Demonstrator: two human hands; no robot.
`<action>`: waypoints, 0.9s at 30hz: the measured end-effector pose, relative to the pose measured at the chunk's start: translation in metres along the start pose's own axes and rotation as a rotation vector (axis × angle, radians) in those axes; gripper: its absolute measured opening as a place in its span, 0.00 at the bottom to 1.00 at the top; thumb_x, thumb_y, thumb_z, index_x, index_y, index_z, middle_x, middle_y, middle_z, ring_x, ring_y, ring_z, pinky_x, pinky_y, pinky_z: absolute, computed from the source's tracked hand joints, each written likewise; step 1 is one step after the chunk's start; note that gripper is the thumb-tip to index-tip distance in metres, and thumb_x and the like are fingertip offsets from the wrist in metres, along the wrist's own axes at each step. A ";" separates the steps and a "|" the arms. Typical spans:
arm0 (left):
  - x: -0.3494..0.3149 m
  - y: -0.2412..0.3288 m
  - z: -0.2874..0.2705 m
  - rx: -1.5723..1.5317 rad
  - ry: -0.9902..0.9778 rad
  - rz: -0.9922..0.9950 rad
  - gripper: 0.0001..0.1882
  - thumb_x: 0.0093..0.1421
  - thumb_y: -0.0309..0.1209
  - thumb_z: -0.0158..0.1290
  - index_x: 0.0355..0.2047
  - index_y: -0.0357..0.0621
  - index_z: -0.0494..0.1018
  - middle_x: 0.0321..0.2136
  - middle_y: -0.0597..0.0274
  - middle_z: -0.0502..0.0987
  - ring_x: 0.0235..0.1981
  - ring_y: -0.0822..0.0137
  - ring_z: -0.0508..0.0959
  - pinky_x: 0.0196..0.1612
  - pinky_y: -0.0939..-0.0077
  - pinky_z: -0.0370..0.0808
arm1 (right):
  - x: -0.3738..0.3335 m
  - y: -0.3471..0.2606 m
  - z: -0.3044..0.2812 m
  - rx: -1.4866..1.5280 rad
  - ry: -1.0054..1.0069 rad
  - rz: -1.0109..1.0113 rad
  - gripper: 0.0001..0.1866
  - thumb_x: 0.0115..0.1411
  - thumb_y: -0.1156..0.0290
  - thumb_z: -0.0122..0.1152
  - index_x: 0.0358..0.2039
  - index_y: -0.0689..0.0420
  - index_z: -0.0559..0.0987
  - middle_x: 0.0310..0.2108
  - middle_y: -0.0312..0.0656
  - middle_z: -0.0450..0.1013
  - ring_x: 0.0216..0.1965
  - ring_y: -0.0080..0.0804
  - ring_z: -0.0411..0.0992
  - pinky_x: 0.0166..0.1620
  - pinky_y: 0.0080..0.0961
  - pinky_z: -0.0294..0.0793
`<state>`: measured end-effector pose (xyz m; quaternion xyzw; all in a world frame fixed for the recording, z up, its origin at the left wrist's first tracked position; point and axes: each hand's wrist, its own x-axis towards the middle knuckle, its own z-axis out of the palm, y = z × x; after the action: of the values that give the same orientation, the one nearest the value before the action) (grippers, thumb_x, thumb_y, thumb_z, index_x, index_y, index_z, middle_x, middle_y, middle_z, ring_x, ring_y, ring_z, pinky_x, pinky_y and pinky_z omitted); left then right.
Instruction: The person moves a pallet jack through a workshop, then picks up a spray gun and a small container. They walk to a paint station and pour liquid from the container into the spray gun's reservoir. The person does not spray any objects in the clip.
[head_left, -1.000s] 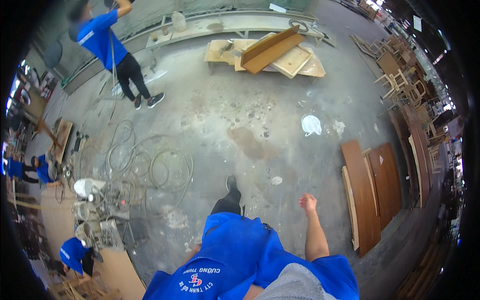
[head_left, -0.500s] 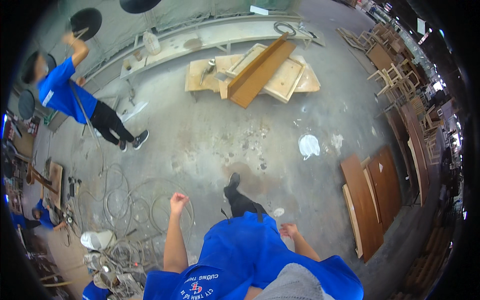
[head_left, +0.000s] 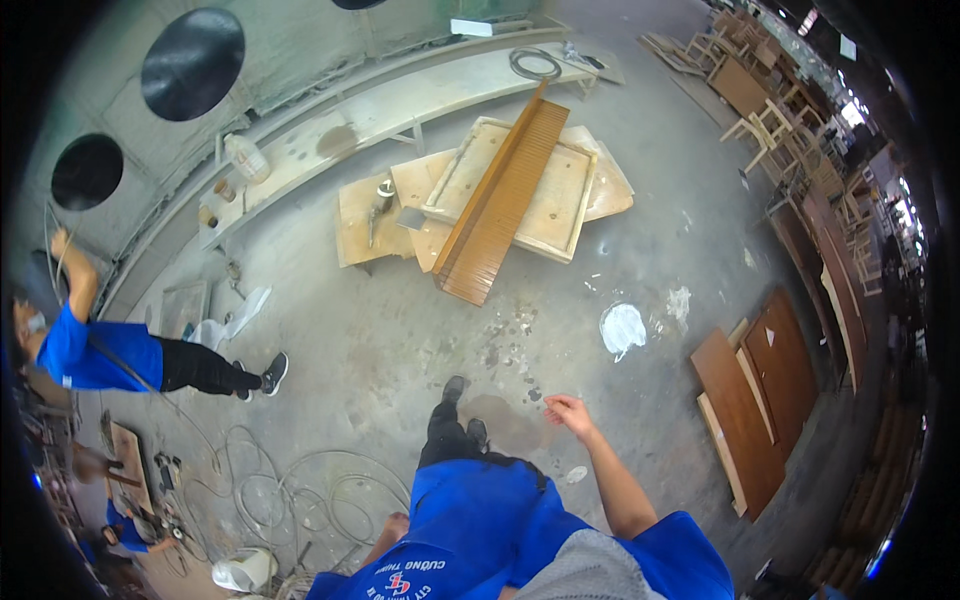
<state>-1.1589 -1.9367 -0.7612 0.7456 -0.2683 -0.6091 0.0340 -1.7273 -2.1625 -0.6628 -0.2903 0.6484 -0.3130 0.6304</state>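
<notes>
Swung forward over the concrete floor, my right hand [head_left: 568, 413] holds nothing; its fingers are loosely bent and slightly apart. My left hand [head_left: 394, 526] is low beside my blue shirt, mostly hidden, so its fingers do not show clearly. Neither hand touches anything in view. Ahead, a long brown wooden piece with an L-shaped profile [head_left: 503, 205] lies slantwise on a pale framed panel [head_left: 567, 232], which rests on a low board-topped stand [head_left: 352, 215]. A spray gun with a metal cup [head_left: 380, 208] sits on that stand's left end.
A long pale bench [head_left: 400, 100] runs along the far wall, bearing a plastic jug [head_left: 246, 158] and a coiled hose [head_left: 535, 64]. Brown panels [head_left: 741, 420] stand at the right. Loose hoses [head_left: 265, 490] cover the floor at left, near a co-worker in blue [head_left: 110, 355].
I have stepped forward, so the stand with the brown piece appears nearer. My right hand has swung forward and my left hand back. The co-worker now appears farther left.
</notes>
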 end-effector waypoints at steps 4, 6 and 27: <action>0.108 0.114 -0.038 0.357 -0.422 -0.244 0.08 0.59 0.32 0.65 0.34 0.42 0.81 0.27 0.56 0.81 0.24 0.62 0.80 0.26 0.60 0.78 | 0.026 -0.056 -0.006 0.039 0.120 -0.093 0.18 0.71 0.59 0.66 0.52 0.61 0.84 0.38 0.43 0.84 0.35 0.29 0.82 0.42 0.27 0.82; 0.161 0.206 -0.049 0.543 -0.502 -0.106 0.06 0.59 0.34 0.63 0.30 0.46 0.82 0.27 0.57 0.82 0.25 0.62 0.81 0.27 0.61 0.78 | 0.032 -0.043 -0.025 0.169 0.243 -0.025 0.19 0.71 0.59 0.67 0.51 0.61 0.85 0.37 0.43 0.84 0.35 0.29 0.82 0.40 0.27 0.82; 0.251 0.836 0.424 0.876 -0.617 0.441 0.01 0.62 0.29 0.58 0.34 0.52 0.76 0.25 0.63 0.82 0.25 0.66 0.81 0.27 0.62 0.76 | 0.046 0.050 -0.371 0.592 0.622 0.586 0.14 0.68 0.62 0.62 0.45 0.60 0.81 0.31 0.46 0.82 0.21 0.34 0.78 0.23 0.28 0.78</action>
<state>-1.8230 -2.6439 -0.7770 0.4047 -0.6419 -0.6089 -0.2313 -2.0992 -2.1515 -0.7267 0.2008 0.7430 -0.3646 0.5241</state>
